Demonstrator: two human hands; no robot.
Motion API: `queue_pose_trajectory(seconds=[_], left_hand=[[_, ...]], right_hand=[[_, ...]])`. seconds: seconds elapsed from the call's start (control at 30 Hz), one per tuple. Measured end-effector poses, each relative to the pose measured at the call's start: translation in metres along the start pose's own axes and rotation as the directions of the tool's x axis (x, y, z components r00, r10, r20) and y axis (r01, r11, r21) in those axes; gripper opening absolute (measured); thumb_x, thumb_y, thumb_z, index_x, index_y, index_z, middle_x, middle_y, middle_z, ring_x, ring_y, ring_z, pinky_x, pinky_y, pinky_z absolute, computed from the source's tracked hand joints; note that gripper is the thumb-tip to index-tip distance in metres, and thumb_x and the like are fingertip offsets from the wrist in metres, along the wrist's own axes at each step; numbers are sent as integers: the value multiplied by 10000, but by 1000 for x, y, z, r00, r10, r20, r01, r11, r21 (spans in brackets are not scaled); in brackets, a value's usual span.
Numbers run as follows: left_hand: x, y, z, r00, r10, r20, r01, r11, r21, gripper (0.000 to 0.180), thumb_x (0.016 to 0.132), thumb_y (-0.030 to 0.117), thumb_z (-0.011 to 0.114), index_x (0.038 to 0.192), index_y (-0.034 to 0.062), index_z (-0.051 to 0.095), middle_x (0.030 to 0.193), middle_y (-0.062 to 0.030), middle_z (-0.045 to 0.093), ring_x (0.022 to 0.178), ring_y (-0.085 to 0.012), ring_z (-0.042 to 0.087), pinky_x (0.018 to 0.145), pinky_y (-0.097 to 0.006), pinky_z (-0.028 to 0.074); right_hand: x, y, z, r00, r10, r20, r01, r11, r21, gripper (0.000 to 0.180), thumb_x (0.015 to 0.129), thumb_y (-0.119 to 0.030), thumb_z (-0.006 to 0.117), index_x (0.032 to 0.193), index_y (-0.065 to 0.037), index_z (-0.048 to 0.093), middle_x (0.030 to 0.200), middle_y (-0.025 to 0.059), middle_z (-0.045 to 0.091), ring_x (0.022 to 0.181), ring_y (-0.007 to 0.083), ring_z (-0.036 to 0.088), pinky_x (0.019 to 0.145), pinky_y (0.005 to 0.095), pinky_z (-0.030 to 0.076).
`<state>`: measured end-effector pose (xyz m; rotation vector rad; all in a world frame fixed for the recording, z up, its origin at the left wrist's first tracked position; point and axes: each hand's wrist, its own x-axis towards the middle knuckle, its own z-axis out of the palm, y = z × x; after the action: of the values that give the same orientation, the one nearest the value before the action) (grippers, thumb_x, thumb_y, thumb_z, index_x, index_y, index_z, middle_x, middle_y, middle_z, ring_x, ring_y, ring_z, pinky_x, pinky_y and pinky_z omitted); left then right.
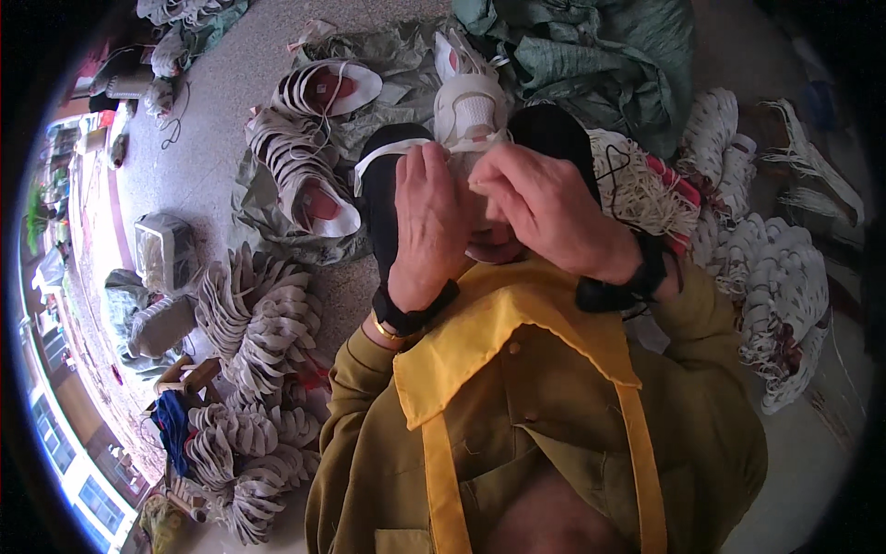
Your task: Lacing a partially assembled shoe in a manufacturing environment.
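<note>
A white shoe upper [469,103] with a mesh toe lies between my knees, its toe pointing away from me. My left hand [427,222] closes its fingers around the upper's near left side, where a white edge [383,155] sticks out across my dark-trousered leg. On the other side, my right hand [554,205] is bent over the near part of the upper, with thumb and forefinger pinched together. Whatever sits in that pinch is too small to make out. Both hands cover much of the work between them.
Stacked uppers with red linings [318,198] lie on a grey-green sheet to the left. Bundled pale pieces [258,319] are nearer on that side. A green sack [600,69] is at the far right, with cream cords [641,185] and white bundles [784,291] right of my legs.
</note>
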<state>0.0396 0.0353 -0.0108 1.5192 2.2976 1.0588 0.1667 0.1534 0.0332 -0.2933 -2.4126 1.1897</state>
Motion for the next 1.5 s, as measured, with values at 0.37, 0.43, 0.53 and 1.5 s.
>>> queue_pose_trajectory(seconds=[0.37,0.43,0.53,1.5], left_hand=[[1,1,3,998,21,-56,-23,999,-34,145,898,-5,551,1041,-10,525,946,-213,553,929,-425,547,804,-501,441],[2,0,3,998,10,-60,-12,999,-47,135,901,-7,548,1035,-6,529,939,-209,557,921,-423,554,797,-500,446],[2,0,5,997,-8,-76,4,998,-55,128,902,-11,547,1029,-1,533,927,-201,563,897,-423,566,775,-501,456],[41,-49,-14,973,97,211,-29,952,-304,270,807,194,760,982,39,625,806,-92,683,718,-204,661,672,-348,532]], right_hand=[[9,39,36,999,46,14,-39,946,-321,118,877,-55,603,983,-2,606,937,171,629,847,392,670,712,459,552],[12,39,36,998,53,32,-37,926,-375,128,872,-60,596,983,2,600,942,175,635,848,386,681,711,457,560],[15,39,36,996,69,48,-42,906,-421,116,874,-64,593,971,-1,593,926,180,635,851,393,675,697,461,552],[29,53,19,987,79,140,-20,926,-376,59,859,-55,613,883,-3,595,863,233,645,865,471,625,743,552,491]])
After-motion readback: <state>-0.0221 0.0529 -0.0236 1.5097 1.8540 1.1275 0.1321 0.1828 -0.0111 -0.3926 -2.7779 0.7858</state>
